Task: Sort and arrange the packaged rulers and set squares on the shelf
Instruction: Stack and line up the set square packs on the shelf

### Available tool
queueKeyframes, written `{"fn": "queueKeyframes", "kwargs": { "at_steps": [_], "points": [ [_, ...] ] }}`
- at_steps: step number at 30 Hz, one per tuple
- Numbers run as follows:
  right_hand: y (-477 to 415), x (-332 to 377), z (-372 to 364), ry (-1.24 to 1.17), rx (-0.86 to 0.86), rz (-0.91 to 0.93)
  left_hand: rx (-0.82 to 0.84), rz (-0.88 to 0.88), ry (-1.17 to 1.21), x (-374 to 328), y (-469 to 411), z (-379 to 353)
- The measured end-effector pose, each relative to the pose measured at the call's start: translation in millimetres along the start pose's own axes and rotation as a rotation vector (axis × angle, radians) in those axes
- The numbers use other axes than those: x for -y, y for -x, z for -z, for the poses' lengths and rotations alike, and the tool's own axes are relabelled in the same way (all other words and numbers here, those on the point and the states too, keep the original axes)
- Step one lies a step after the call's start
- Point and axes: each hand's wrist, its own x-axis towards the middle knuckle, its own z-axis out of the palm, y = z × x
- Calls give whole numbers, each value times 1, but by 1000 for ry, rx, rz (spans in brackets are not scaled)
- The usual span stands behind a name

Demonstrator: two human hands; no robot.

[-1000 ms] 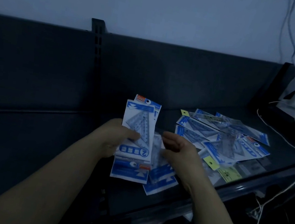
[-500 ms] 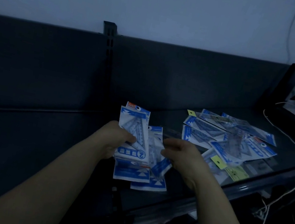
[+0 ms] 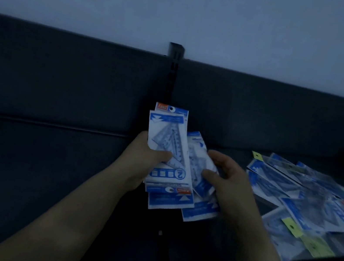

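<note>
Stack's growing, one more packet going on

Nearest first: left hand grips a fanned stack of set-square packets, thumb across the front. The right hand, at 3 o'clock of it, pinches another packet. Half a second ago that one was only just lifted; now it's right against the stack, so I'd say it's about to get squared in. Can't tell if the blue packet at 6 o'clock is held or lying down. Further off at 3 o'clock, the loose pile on the shelf is unsorted, so plenty left. Dark back panel sits behind at 12.
</note>
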Motion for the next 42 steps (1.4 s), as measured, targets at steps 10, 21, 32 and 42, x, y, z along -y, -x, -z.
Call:
{"fn": "queueKeyframes", "kwargs": {
  "at_steps": [10,21,32,42],
  "points": [
    [-7,26,-150,-54,132,42,-293,-59,51,-11,43,146],
    [36,59,-376,-94,303,63,-578,-29,-170,-40,124,357],
    [63,55,-473,169,392,41,-580,24,-574,-35,160,456],
    [70,55,-463,735,383,463,-674,-120,-1158,-25,168,451]
  ]
}}
